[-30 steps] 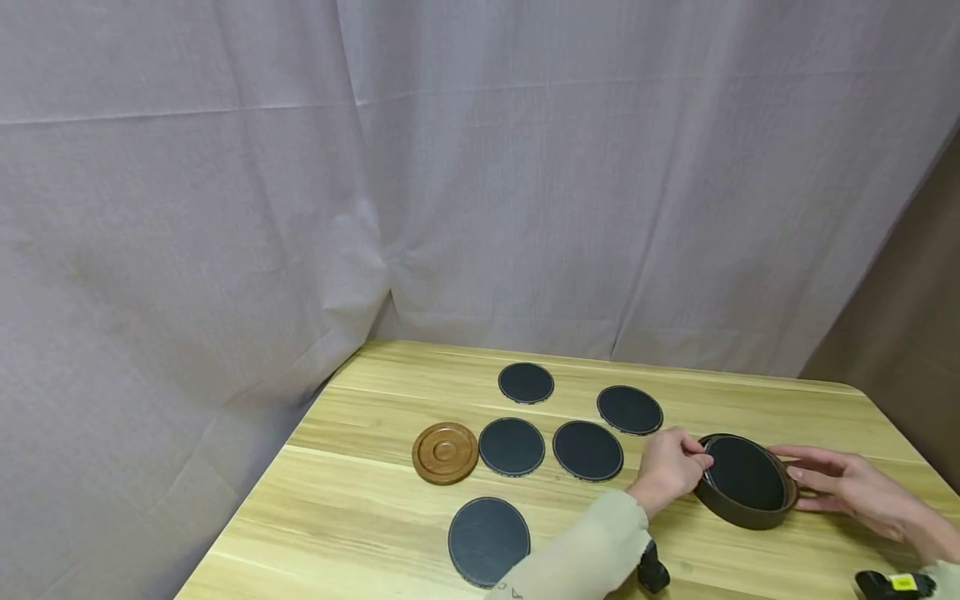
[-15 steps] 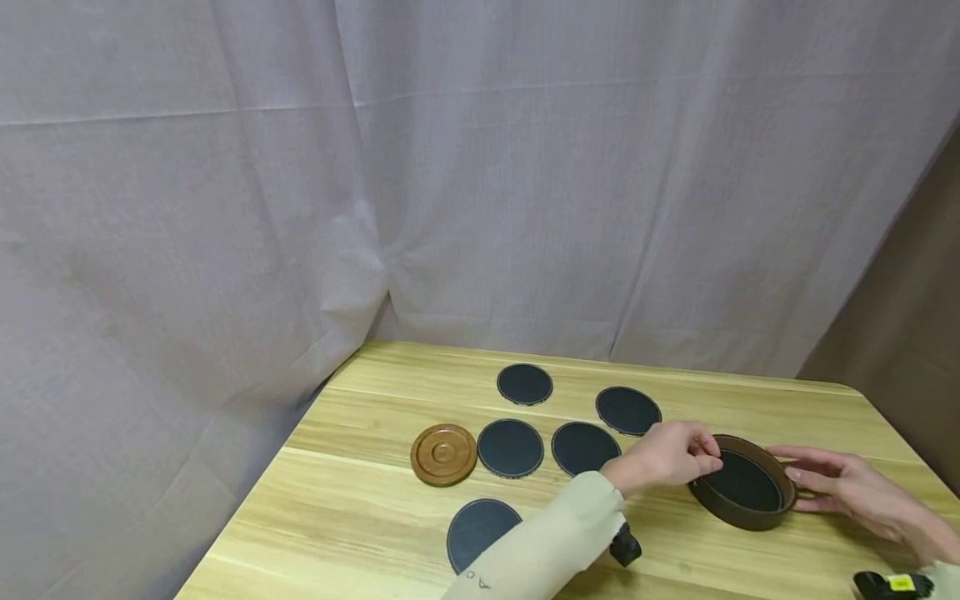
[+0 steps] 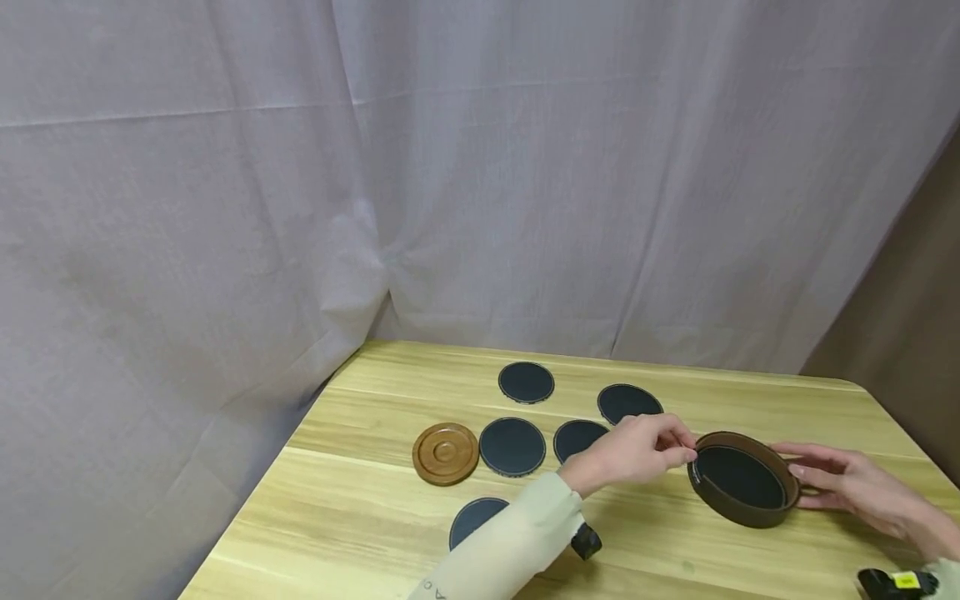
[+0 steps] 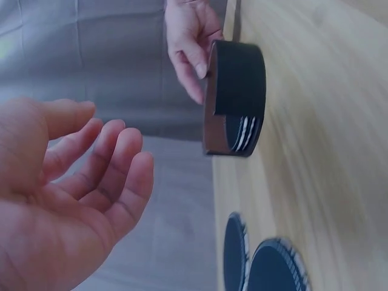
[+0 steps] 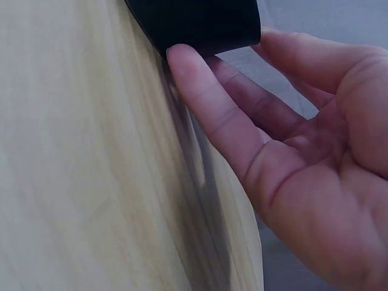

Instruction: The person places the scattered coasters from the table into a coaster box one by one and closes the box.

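A round dark brown coaster holder (image 3: 750, 514) stands at the right of the table, with black round coasters (image 3: 738, 477) lying inside it. Through the slot in its wall, the pale edges of stacked coasters (image 4: 244, 133) show in the left wrist view. My right hand (image 3: 855, 490) holds the holder's right side, thumb at the rim and fingers along the outer wall; the right wrist view shows those fingertips against the dark wall (image 5: 206, 24). Beside the holder's left rim is my left hand (image 3: 637, 450), its fingers loosely bent and holding nothing in the left wrist view.
Left of the holder, several black coasters (image 3: 512, 447) lie flat and apart on the wooden table (image 3: 360, 517). A brown round wooden piece with ringed grooves (image 3: 446, 453) lies at their left. Grey curtain (image 3: 487, 208) hangs behind the table.
A coaster pinched by my left hand at the holder's rim has gone down inside. The left hand has let go and drawn back leftward. My right hand stays at the holder.
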`<state>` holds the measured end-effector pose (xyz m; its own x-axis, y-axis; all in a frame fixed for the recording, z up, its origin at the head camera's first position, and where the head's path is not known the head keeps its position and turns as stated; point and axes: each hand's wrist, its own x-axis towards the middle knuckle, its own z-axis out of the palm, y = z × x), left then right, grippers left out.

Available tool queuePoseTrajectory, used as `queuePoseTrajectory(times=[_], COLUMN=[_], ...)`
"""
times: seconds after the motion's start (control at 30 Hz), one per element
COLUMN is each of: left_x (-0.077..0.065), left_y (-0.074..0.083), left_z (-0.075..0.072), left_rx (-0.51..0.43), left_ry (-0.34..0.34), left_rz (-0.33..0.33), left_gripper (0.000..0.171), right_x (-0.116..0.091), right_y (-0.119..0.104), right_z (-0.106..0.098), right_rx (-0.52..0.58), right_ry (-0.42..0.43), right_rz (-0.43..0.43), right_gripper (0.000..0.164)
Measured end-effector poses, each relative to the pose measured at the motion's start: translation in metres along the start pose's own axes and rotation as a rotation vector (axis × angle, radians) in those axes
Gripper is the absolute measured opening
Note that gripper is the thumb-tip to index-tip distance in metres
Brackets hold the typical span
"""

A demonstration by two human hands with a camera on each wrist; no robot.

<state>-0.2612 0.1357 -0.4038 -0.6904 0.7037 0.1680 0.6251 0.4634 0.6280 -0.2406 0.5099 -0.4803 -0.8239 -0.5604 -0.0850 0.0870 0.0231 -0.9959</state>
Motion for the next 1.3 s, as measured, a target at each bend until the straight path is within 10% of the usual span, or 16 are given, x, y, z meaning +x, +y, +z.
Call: queuePoseTrajectory(times=[0.83, 1.3], left_x=[-0.076, -0.113], left_y=[-0.063, -0.086], left_z=[-0.046, -0.065], left_rx=[0.017, 0.147], left_ry=[0.086, 0.05], left_rz=[-0.111, -0.053], left_gripper=[0.009, 0.017], right_x=[-0.001, -0.001], right_y=[0.0, 0.001], right_z=[-0.002, 0.0], right_rx=[0.0, -0.014], right_ry=[0.003, 0.005], right_rz=[-0.012, -0.027], right_gripper=[0.051, 0.05])
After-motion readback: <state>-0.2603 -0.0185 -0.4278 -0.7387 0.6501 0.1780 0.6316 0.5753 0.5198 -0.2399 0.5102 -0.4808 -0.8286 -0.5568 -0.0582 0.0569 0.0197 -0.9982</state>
